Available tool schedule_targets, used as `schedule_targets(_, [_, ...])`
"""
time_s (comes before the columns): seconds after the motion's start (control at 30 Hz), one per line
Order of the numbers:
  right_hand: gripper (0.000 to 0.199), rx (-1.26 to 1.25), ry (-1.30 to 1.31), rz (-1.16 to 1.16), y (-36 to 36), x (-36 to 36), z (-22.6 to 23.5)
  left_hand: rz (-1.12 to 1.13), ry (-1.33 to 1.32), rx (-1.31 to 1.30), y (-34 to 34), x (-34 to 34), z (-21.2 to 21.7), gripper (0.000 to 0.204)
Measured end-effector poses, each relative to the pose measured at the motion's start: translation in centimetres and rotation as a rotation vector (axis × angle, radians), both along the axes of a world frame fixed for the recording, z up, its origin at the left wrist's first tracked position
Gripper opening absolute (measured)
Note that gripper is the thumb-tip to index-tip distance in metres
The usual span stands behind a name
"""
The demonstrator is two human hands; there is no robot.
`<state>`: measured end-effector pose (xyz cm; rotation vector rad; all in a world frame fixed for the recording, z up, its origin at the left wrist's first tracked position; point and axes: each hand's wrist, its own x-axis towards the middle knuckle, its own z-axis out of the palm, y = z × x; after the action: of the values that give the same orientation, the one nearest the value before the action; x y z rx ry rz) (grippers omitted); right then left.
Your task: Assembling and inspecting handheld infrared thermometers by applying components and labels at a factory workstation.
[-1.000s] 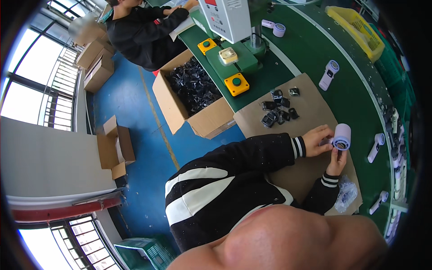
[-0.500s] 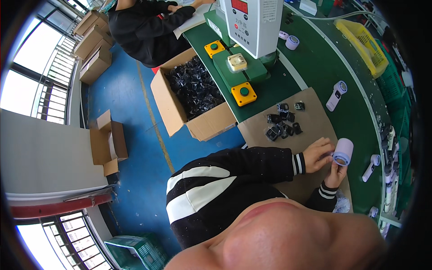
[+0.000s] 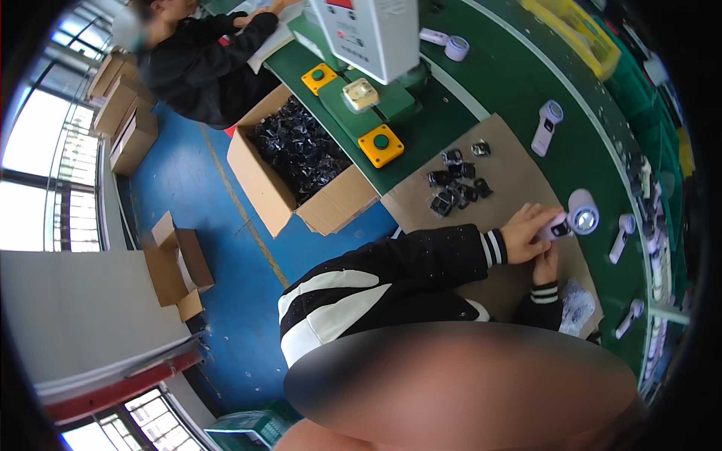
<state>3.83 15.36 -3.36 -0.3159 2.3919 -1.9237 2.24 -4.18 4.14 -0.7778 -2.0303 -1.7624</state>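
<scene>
My left hand (image 3: 524, 231) is closed round the handle of a lavender handheld fan (image 3: 583, 213), whose round head points away from me with its open end showing. Just below, my right hand (image 3: 546, 266) has its fingertips at the underside of the handle; they are partly hidden there. Both hands are above a brown cardboard sheet (image 3: 500, 161) on the green bench. Beyond my left hand lies a small heap of black plastic parts (image 3: 453, 180), some in clear film. One more small part (image 3: 480, 148) sits apart from the heap.
More lavender fans (image 3: 547, 129) lie along the green surface. Crumpled clear plastic (image 3: 577, 307) rests near my right sleeve. A press machine (image 3: 368, 37) with yellow button boxes (image 3: 381, 146) stands at the far left of the bench. An open carton (image 3: 259, 177) holds black parts; another person (image 3: 199, 68) sits beyond.
The fan has been turned: its handle and open end now show. My right hand has slipped from the fan's head down to the handle. The whole view has shifted and rotated slightly.
</scene>
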Motion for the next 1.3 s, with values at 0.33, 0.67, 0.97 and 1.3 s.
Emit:
schedule_targets(0.33, [0.031, -0.530, -0.384, -0.618, 3.5, -7.9, 1.4, -0.173, -0.099, -0.335, 1.3, 0.3, -3.1, 0.059])
schedule_targets(0.67, [0.038, -0.418, -0.101, -0.438, 4.6, 4.0, 8.7, -0.344, -0.179, -0.409, 0.7, 1.4, -2.8, 0.043])
schedule_targets(0.97, [0.019, 0.054, 0.377, -0.841, 13.8, 10.7, 13.8, -0.369, -0.125, -0.487, 1.5, 1.3, -3.3, 0.039])
schedule_targets(1.3, [0.021, 0.749, 0.100, -0.684, 14.3, 9.2, 9.2, -0.544, -0.146, -0.599, -1.2, 1.1, -1.0, 0.038])
